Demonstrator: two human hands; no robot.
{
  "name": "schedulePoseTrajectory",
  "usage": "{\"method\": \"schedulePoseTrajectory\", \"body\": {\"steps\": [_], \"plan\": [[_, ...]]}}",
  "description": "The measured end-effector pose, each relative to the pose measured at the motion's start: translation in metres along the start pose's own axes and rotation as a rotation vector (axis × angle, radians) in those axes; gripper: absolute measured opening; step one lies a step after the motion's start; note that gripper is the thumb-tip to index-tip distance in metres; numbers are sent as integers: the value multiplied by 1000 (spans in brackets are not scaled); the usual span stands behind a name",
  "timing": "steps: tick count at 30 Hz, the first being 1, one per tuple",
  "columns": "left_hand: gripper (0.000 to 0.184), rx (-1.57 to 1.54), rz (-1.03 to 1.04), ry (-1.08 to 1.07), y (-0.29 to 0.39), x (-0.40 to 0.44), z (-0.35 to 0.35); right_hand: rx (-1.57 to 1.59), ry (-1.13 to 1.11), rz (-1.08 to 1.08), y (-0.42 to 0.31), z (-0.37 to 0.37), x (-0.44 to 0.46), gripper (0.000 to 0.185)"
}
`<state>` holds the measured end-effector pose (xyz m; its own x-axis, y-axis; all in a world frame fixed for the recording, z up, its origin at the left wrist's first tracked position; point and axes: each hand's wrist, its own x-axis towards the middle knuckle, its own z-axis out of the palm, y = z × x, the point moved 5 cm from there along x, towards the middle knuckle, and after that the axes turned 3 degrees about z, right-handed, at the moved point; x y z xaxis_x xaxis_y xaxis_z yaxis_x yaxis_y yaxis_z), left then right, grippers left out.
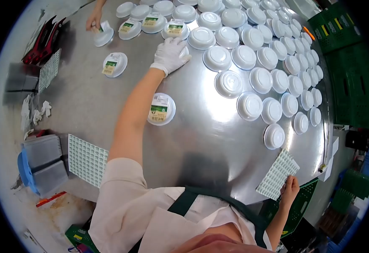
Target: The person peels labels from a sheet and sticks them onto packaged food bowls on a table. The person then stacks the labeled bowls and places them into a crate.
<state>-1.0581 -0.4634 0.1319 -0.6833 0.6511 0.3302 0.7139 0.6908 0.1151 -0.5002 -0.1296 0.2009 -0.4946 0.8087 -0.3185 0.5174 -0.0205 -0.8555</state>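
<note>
My left hand (170,56), in a white glove, reaches forward over the metal table, just below a labelled white tub (175,29). Its fingers curl downward, with a sliver of something white between thumb and forefinger; most of that thing is hidden. Under my left forearm sits another labelled tub (162,110), partly covered by the arm. My bare right hand (290,189), low on the right, grips a sheet of small pale-green stickers (277,175) by its edge. Nearest to that sheet is an upside-down white tub (274,136) without a visible label.
Many upturned white tubs (249,106) fill the table's right and far side. Another person's hand (94,20) touches a tub (104,35) at upper left. A second sticker sheet (87,159) and a clear plastic box (45,164) lie left. Green crates (344,80) stand right.
</note>
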Motion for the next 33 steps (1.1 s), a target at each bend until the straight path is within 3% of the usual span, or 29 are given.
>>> {"method": "schedulePoseTrajectory", "body": {"steps": [3, 4, 8, 10, 13, 15, 16, 17, 19, 20, 23, 25, 27, 29, 32, 33], "plan": [[44, -6, 13, -94, 25, -16, -1, 47, -10, 48, 9, -4, 0, 25], [38, -3, 112, 63, 53, -31, -12, 46, 2, 43, 12, -4, 1, 25], [39, -79, 336, 68, 172, -102, -50, 51, -39, 69, 20, -1, -1, 24], [42, -327, 376, -182, 206, -127, -59, 38, -31, 74, 19, 1, 0, 24], [41, -497, 239, -256, 183, -97, -45, 21, -3, 60, 19, -2, 1, 24], [28, -400, 70, -20, 105, -18, -26, 14, 0, 48, 19, -6, -2, 24], [26, -235, -96, -157, 64, 25, -25, 6, 31, 65, 20, -10, -4, 25], [26, -47, -139, -24, 22, 57, -21, -1, 57, 73, 20, -13, -2, 25], [22, 59, -21, 390, -49, 94, 14, -77, 102, 42, 26, -21, -3, 27], [22, 65, -41, 419, -59, 96, 24, -91, 89, 17, 28, -26, -3, 28], [28, -58, -133, 259, -68, 90, 43, -67, 115, 50, 21, -29, -10, 25], [38, -2, -316, -20, -56, 78, 28, -55, 180, 106, 24, -29, -10, 23], [39, 0, -322, -39, -37, 52, 13, -73, 149, 102, 27, -28, -3, 23], [37, -88, -287, -287, -4, 27, -9, -117, 131, 85, 30, -23, 8, 23], [39, -160, -231, -99, -27, 23, -43, -137, 87, 119, 25, -8, 20, 25], [42, -54, -243, -128, -62, 36, -35, -144, 78, 110, 21, -4, 23, 25]]}}
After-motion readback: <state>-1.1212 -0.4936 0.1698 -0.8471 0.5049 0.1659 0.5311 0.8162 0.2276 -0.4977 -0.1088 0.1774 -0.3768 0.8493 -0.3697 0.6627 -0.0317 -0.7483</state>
